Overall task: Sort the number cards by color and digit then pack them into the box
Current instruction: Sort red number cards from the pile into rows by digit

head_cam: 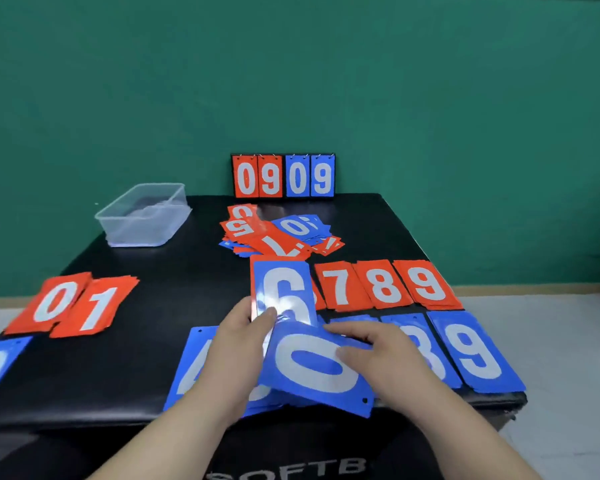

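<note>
While tight in grip, two blue cards: 6 card (284, 289) in left hand (238, 341), 0 card (312, 374) in right hand (388, 358).

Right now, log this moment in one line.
left hand: holds blue 6 card | right hand: holds blue 0 card | clear box: back left

Black table (174, 289): crowded right side, bare lane left of centre.
Bare top runs from the near edge to the clear box (142, 216) at far left, between the red piles (73, 306) and a blue pile (191, 368). A loose heap (278, 233) and an upright scoreboard (283, 175) block the far centre. Close-packed rows of piles (388, 289) fill the right. The left hand (236, 344), holding a 6 card (284, 292), and the right hand (388, 358), holding a 0 card (316, 372), fill the near centre.
</note>
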